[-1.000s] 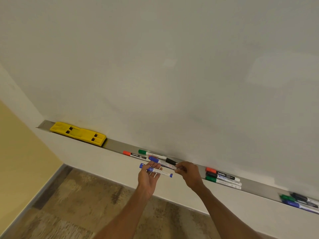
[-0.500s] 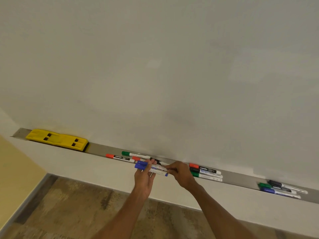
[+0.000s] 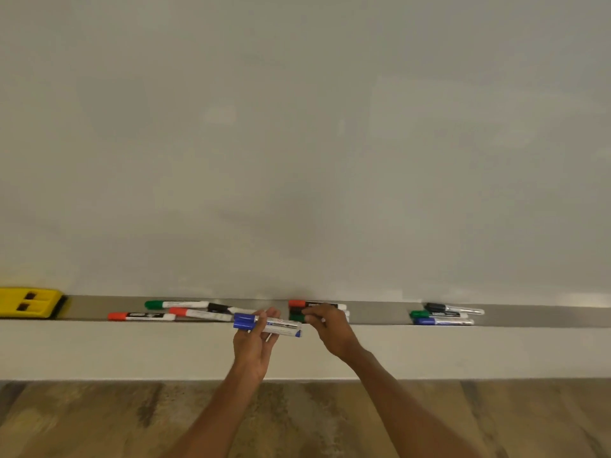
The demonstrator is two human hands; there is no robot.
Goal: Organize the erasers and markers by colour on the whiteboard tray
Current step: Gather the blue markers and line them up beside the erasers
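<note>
My left hand [image 3: 253, 347] grips two blue-capped markers [image 3: 267, 323] side by side, just in front of the metal whiteboard tray [image 3: 380, 314]. My right hand [image 3: 329, 328] reaches over a middle group on the tray: a red marker [image 3: 314, 304], a black marker [image 3: 296, 311] and a green marker [image 3: 295, 318]. Its fingertips cover them, and whether they pinch one is hidden. A yellow eraser [image 3: 29, 305] lies at the tray's far left.
Left of my hands the tray holds a green marker [image 3: 178, 304], two red markers [image 3: 142, 316] and a black one [image 3: 221, 307]. To the right lie a black [image 3: 453, 308], a green [image 3: 436, 314] and a blue marker [image 3: 443, 321]. Wooden floor [image 3: 99, 421] lies below.
My right hand let go of the second blue marker, which my left hand now holds with the first, and moved right onto the middle group. The view swung right.
</note>
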